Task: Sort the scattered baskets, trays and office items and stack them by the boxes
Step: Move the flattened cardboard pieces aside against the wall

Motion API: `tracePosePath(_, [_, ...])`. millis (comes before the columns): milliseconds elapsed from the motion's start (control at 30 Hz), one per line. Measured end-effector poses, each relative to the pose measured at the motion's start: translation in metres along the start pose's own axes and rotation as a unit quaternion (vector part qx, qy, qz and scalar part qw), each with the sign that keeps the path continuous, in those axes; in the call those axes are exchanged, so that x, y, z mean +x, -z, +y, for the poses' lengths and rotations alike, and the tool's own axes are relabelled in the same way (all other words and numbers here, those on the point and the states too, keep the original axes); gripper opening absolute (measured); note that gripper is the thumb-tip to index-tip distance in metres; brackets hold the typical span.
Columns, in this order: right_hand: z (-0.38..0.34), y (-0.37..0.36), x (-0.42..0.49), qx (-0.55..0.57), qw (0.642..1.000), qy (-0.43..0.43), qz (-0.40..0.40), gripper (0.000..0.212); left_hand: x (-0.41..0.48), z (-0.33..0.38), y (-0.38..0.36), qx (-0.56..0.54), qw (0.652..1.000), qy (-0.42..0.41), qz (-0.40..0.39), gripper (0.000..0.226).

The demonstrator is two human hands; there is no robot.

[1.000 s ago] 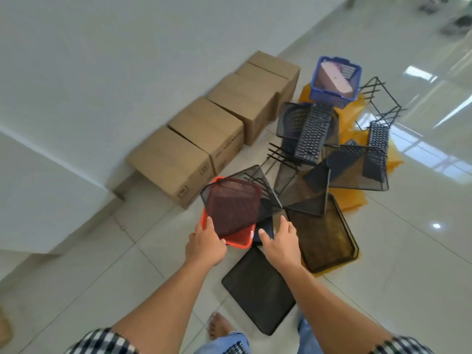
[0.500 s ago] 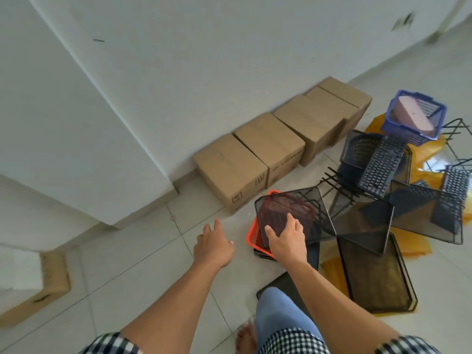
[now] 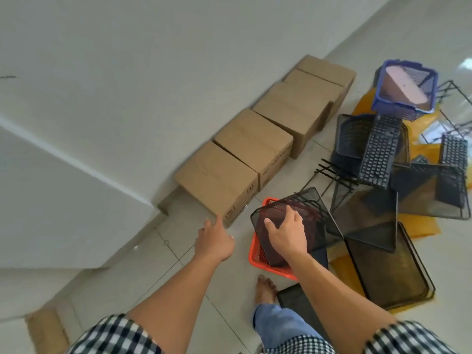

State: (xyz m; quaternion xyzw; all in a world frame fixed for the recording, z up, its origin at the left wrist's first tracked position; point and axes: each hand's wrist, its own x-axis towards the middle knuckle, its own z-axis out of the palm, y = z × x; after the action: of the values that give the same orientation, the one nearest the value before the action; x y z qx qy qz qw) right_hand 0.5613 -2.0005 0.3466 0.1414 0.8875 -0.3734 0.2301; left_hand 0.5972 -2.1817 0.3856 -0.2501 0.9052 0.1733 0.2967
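Right grip [image 3: 286, 236] spread flat on black mesh tray [image 3: 319, 215], lower middle of the frame, over orange basket [image 3: 256, 259] on the floor [image 3: 153, 277]. Left grip [image 3: 215, 238] open, empty, near closest brown box [image 3: 217, 180]. More trays [image 3: 383, 277] heaped at right.

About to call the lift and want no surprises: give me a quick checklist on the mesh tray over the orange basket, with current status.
1. Right hand on the mesh tray: ok.
2. Fingers round its rim: not ok, they lie flat on the mesh.
3. Left hand free: ok, open, holding nothing.
4. Tray loose from the orange basket under it: cannot tell.
5. Floor beside the nearest box bare: ok.
6. Bare foot clear of the basket: ok, but close.
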Motion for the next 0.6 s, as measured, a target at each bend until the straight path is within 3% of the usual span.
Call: tracePosePath(600, [-0.089, 0.001, 0.123, -0.011, 0.997, -0.066, 0.028, 0.083, 0.156, 0.071, 0.071, 0.045, 0.995, -0.087, -0.028, 0.081])
